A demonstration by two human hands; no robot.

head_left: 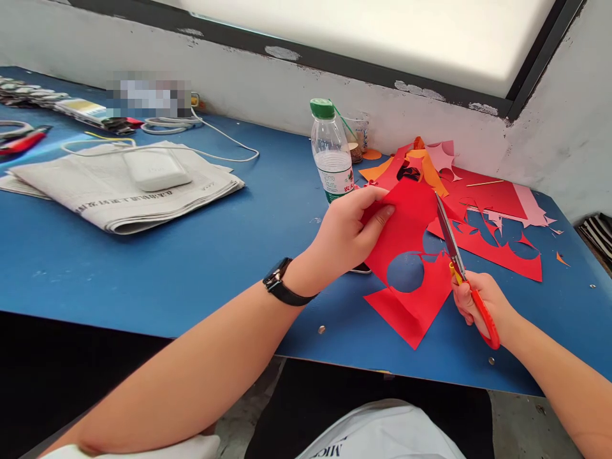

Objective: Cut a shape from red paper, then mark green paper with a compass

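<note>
My left hand [351, 233] pinches a sheet of red paper [406, 252] by its upper left edge, holding it above the blue table [191, 255]. The sheet has a round hole cut out near its lower middle. My right hand [480, 303] grips red-handled scissors [461, 271], fingers through the loops. The blades point up and away, lying along the right edge of the red sheet. A black watch sits on my left wrist.
A clear bottle with a green cap [331, 153] stands behind my left hand. Cut red, pink and orange paper scraps [482, 204] lie at the back right. A folded newspaper [124, 185] with a white box on it and cables lies at left.
</note>
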